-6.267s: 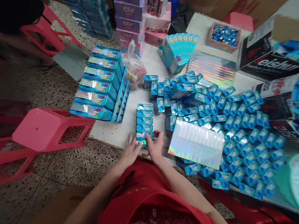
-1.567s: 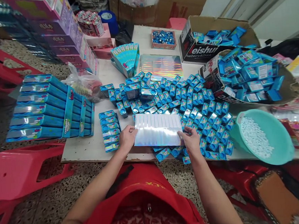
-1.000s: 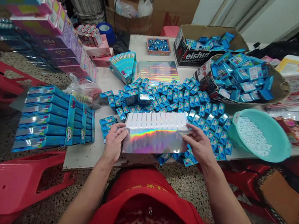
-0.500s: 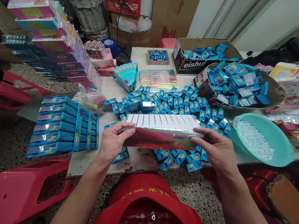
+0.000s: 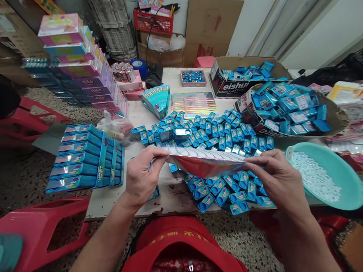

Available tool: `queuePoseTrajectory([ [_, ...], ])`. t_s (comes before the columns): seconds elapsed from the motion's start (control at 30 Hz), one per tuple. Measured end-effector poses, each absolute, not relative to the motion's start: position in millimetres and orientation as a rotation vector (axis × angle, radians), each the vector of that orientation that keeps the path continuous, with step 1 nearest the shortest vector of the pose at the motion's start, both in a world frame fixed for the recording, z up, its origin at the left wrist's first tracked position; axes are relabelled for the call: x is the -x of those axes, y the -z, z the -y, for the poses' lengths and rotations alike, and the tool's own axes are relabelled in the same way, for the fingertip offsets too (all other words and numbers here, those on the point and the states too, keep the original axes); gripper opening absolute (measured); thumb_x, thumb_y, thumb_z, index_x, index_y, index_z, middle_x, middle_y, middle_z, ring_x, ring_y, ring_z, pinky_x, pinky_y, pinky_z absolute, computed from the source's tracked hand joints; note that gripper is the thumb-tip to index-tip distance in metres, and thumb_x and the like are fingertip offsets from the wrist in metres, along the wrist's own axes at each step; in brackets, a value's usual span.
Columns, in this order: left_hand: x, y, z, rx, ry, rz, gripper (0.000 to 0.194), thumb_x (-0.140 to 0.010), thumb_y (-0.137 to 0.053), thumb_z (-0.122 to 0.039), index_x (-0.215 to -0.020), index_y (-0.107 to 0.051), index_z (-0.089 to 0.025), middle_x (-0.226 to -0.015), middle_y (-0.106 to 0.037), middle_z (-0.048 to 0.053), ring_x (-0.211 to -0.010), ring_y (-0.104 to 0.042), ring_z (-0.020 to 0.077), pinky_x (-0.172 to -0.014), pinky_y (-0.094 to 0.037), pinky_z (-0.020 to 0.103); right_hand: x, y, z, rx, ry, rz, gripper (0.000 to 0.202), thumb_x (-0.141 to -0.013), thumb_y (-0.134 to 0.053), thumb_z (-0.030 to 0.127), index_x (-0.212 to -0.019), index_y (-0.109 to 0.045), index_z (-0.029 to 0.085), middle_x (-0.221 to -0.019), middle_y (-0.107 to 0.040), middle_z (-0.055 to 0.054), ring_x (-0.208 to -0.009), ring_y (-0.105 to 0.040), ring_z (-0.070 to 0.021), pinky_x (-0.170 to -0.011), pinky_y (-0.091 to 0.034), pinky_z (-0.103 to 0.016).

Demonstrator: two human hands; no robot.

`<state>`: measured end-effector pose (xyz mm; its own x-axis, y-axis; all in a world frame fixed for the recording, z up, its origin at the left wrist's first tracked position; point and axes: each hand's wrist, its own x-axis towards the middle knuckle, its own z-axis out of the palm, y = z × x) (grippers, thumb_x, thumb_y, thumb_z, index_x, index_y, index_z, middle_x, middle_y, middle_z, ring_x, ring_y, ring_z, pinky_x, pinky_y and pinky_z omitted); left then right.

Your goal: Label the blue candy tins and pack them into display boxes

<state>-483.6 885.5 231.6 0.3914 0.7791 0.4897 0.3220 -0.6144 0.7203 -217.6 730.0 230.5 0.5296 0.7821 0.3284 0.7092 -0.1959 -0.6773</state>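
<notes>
A shiny holographic sheet (image 5: 206, 165) with a row of white strips along its upper face is stretched between my hands above the table. My left hand (image 5: 144, 175) pinches its left end between thumb and fingers. At the right end, my right hand (image 5: 278, 177) grips the corner the same way. The sheet sags in the middle. Beneath and behind it lie many small blue candy boxes (image 5: 222, 197), partly hidden by the sheet and hands. Another holographic sheet with strips (image 5: 194, 104) lies flat farther back.
Stacked long blue boxes (image 5: 76, 182) stand at left beside a plastic bag (image 5: 115, 127). A fan of blue cartons (image 5: 157, 98) sits behind. Cardboard boxes of blue packs (image 5: 245, 128) and a turquoise basin (image 5: 352, 183) of white pellets occupy the right. Tall pink boxes (image 5: 61, 30) rise back left.
The sheet has gone from nearly flat to bowed and tilted, its ends gathered tighter. Both hands have shifted slightly rightward in view, and the camera view has tipped up a little.
</notes>
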Motion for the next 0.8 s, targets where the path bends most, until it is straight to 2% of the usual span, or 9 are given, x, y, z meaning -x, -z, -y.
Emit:
queuePoseTrajectory([
  [0.07,480,-247,-884,-2.247,-1.191,-0.868,0.008,-0.086,-0.059,-0.022,-0.084,-0.068,-0.022,-0.076,-0.068,-0.003,-0.073,-0.064,0.0118,-0.072,-0.051,0.023,223,-246,-740,1.926,0.035,1.29,0.024,-0.082,-0.062,0.046,-0.092,-0.072,0.027,-0.099,-0.059,-0.007,-0.097,-0.057,-0.0226,-0.084,-0.045,-0.038],
  [0.13,473,-265,-881,-2.396,-1.178,-0.734,0.01,-0.087,-0.058,-0.021,-0.085,-0.068,-0.021,-0.075,-0.069,-0.002,-0.071,-0.064,0.011,-0.069,-0.05,0.021,240,-264,-756,1.811,0.083,1.428,0.031,-0.08,-0.064,0.047,-0.104,-0.069,0.027,-0.11,-0.06,-0.008,-0.109,-0.054,-0.0254,-0.092,-0.042,-0.041],
  [0.17,468,-273,-880,-2.461,-1.14,-0.641,0.01,-0.087,-0.057,-0.02,-0.085,-0.068,-0.021,-0.076,-0.07,-0.001,-0.071,-0.064,0.0108,-0.068,-0.05,0.021,251,-273,-766,1.727,0.056,1.528,0.034,-0.079,-0.066,0.046,-0.107,-0.068,0.026,-0.109,-0.062,-0.008,-0.109,-0.054,-0.0251,-0.092,-0.042,-0.04],
  [0.3,453,-294,-881,-2.477,-1.004,-0.489,0.012,-0.088,-0.055,-0.02,-0.086,-0.067,-0.022,-0.078,-0.07,-0.001,-0.069,-0.063,0.0101,-0.066,-0.05,0.02,283,-292,-804,1.511,-0.209,1.841,0.014,-0.085,-0.062,0.033,-0.089,-0.072,0.025,-0.08,-0.071,-0.001,-0.077,-0.062,-0.0153,-0.081,-0.045,-0.031],
  [0.4,454,-293,-892,-2.283,-0.976,-0.655,0.007,-0.082,-0.061,-0.019,-0.079,-0.067,-0.021,-0.073,-0.068,-0.002,-0.066,-0.06,0.0101,-0.061,-0.048,0.02,274,-288,-815,1.555,-0.368,1.856,0.015,-0.087,-0.059,0.029,-0.086,-0.073,0.024,-0.076,-0.072,0.001,-0.068,-0.062,-0.0125,-0.067,-0.044,-0.024],
  [0.57,465,-258,-922,-1.865,-0.918,-0.94,0.004,-0.072,-0.066,-0.021,-0.074,-0.067,-0.017,-0.067,-0.064,-0.003,-0.058,-0.054,0.0085,-0.053,-0.042,0.018,223,-257,-814,1.692,-0.657,1.752,0.02,-0.083,-0.06,0.037,-0.08,-0.074,0.022,-0.077,-0.073,0.0,-0.072,-0.065,-0.0155,-0.066,-0.046,-0.026],
  [0.67,465,-224,-938,-1.592,-0.873,-1.009,0.014,-0.065,-0.07,-0.027,-0.071,-0.065,-0.016,-0.06,-0.059,-0.004,-0.052,-0.048,0.0066,-0.048,-0.036,0.017,197,-233,-808,1.763,-0.831,1.556,0.026,-0.075,-0.064,0.045,-0.074,-0.073,0.02,-0.072,-0.072,-0.002,-0.069,-0.064,-0.0171,-0.065,-0.046,-0.028],
  [0.8,452,-172,-948,-1.319,-0.766,-1.043,0.03,-0.054,-0.076,-0.035,-0.071,-0.063,-0.015,-0.053,-0.054,-0.005,-0.05,-0.048,0.008,-0.049,-0.036,0.019,177,-190,-798,1.825,-1.046,1.175,0.037,-0.063,-0.072,0.053,-0.071,-0.071,0.017,-0.065,-0.067,-0.003,-0.06,-0.058,-0.0155,-0.056,-0.045,-0.027],
])
